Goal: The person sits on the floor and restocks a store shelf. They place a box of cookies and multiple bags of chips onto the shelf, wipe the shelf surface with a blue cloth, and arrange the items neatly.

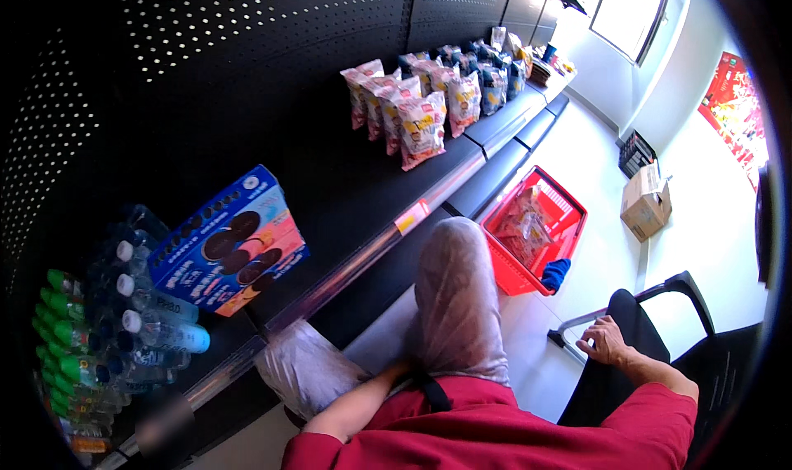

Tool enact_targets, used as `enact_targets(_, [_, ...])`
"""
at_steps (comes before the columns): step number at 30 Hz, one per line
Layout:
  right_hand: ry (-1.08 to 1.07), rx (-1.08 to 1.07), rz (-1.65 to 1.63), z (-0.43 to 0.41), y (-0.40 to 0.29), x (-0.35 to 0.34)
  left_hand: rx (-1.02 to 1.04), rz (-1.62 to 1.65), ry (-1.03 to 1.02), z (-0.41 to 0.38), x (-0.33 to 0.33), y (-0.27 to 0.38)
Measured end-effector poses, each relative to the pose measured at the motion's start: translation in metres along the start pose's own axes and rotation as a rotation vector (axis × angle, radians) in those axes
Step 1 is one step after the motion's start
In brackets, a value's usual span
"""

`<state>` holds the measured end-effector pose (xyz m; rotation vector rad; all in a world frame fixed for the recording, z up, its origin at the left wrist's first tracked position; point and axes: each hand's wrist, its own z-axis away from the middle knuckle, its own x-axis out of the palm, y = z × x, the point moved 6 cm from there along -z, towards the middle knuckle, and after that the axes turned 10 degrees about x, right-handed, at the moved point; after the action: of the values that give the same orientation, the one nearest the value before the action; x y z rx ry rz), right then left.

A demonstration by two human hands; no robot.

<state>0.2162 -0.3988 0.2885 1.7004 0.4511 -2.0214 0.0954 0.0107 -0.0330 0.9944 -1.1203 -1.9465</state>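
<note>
My right hand [604, 340] hangs over the edge of a black chair [631, 321] on my right, fingers loosely bent, with nothing seen in it. My left hand [403, 368] reaches down between my thighs, mostly lost in shadow, so its fingers cannot be made out. Ahead of my knee stands a red shopping basket [526, 278] with several pink snack bags [526, 226] inside and a blue cloth [555, 274] over its rim. A black shelf [346, 204] runs along my left, carrying a blue cookie display box [232, 241].
Upright snack bags [423, 130] stand in rows farther along the shelf. Several water bottles [158, 328] and green-capped bottles [71, 334] fill its near end. On the floor beyond the basket sit a cardboard box [643, 204] and a black crate [636, 153].
</note>
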Motion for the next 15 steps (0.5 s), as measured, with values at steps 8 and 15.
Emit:
enact_targets(8, [0.055, -0.103, 0.105, -0.008, -0.010, 0.010, -0.023, -0.009, -0.030, -0.012, 0.003, 0.008])
enact_targets(15, [-0.060, -0.048, 0.001, -0.012, -0.018, 0.008, -0.102, 0.001, -0.062, 0.002, 0.014, 0.005])
